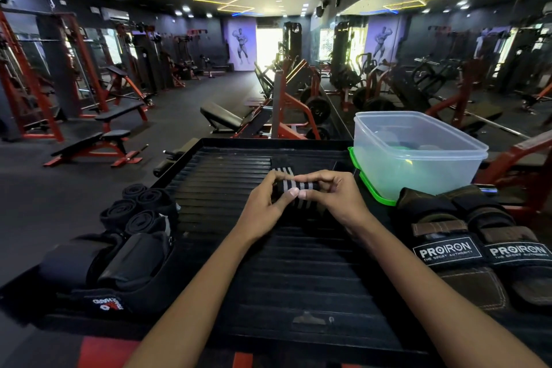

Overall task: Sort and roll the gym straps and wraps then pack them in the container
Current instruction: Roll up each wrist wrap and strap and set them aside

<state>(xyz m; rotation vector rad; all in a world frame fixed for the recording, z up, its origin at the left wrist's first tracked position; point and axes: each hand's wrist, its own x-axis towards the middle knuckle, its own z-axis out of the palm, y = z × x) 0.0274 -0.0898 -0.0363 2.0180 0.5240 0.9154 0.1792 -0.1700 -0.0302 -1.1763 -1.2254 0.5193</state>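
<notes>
Now L hand point(264, 203) & R hand point(331, 196) both pinch striped wrap point(294, 185); container point(418, 155) nearby, R.

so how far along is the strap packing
Done: four black rolls sit at the left. In hand: both the left hand and right hand pinch the striped wrap, rolling it. Left: the container looks nearly empty; the gloves remain outside.

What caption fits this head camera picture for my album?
Both hands, left and right, roll a striped wrap beside the plastic container.
</notes>
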